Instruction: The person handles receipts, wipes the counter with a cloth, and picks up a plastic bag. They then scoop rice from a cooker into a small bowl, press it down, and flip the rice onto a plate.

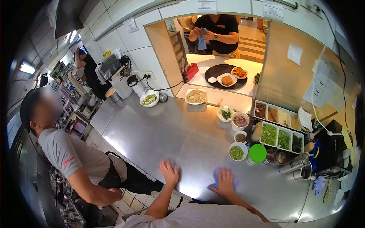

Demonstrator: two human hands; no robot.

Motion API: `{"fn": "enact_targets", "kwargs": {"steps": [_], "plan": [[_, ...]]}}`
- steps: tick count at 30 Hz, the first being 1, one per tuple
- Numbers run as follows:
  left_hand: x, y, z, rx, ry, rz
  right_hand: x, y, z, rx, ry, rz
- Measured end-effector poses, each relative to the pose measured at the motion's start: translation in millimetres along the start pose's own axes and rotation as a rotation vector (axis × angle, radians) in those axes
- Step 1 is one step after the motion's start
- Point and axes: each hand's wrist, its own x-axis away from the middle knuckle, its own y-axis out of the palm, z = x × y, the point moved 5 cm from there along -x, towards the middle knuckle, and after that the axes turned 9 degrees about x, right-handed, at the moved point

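My left hand (169, 173) lies on the front edge of the steel counter (152, 133), fingers spread, holding nothing. My right hand (225, 183) rests flat, palm down, on a purple cloth (216, 176) on the same counter. The cloth shows around the fingers and is partly hidden beneath them. Beyond my right hand stand a bowl of chopped green onion (236, 152) and a container with a bright green lid (257, 153).
A person in a grey shirt (72, 152) stands close on the left. White bowls of food (195, 96) line the counter's back. Trays of greens (269, 133) sit at right. Through the hatch, a person in black (220, 36) stands behind a round black tray (213, 71).
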Motion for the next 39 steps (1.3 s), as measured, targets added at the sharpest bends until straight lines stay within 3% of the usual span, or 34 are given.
{"fn": "enact_targets", "kwargs": {"steps": [2, 6, 8, 11, 16, 24, 27, 30, 32, 33, 34, 35, 36, 37, 38, 39], "plan": [[-37.7, 3.9, -28.5, -0.001, -0.027, 0.062, -52.6, -9.4, -23.3, -0.052, -0.051, -0.051], [-89.3, 20.0, -72.0, -0.094, -0.053, -0.002, -174.2, 10.4, -44.9, -0.01, 0.045, 0.0], [-100.2, 23.7, -64.4, -0.149, -0.111, -0.123, -235.1, 14.8, -55.3, -0.033, 0.059, 0.037], [-104.6, 26.4, -74.6, -0.078, -0.138, -0.146, -330.8, 21.1, -75.7, -0.032, 0.053, 0.057], [-112.2, 31.3, -74.4, -0.162, -0.139, -0.205, -474.1, 35.5, -152.4, -0.103, -0.115, 0.137], [-110.7, 41.2, -87.2, -0.188, -0.15, -0.282, -579.5, 80.7, -292.2, -0.244, -0.338, 0.218], [-111.2, 40.0, -86.0, -0.192, -0.139, -0.274, -581.4, 116.3, -312.5, -0.213, -0.578, 0.453], [-111.6, 34.3, -79.5, -0.148, -0.161, -0.251, -533.7, 102.2, -305.3, -0.54, -0.845, 0.449], [-109.2, 25.7, -78.9, 0.167, -0.04, -0.013, -487.8, 111.0, -292.1, -0.682, -0.885, 0.416], [-102.9, 23.7, -87.8, 0.141, 0.008, 0.04, -461.2, 114.1, -282.6, -0.759, -0.87, 0.384], [-98.3, 20.5, -86.3, 0.493, -0.089, 0.2, -426.9, 112.9, -271.5, -0.786, -0.858, 0.358], [-91.9, 19.5, -97.4, 0.465, -0.089, 0.269, -386.6, 103.6, -255.1, -0.737, -0.886, 0.464], [-86.5, 18.7, -113.8, 0.438, -0.094, 0.34, -344.7, 93.8, -240.8, -0.623, -0.83, 0.444], [-84.2, 14.3, -117.1, 0.462, -0.101, 0.396, -305.6, 94.2, -230.4, -0.511, -0.743, 0.288], [-84.0, 14.7, -116.5, 0.521, -0.056, 0.332, -268.0, 96.0, -217.2, -0.418, -0.657, 0.125], [-88.1, 15.7, -114.2, 0.548, -0.019, 0.263, -220.2, 84.7, -206.5, -0.332, -0.74, 0.2]]}}
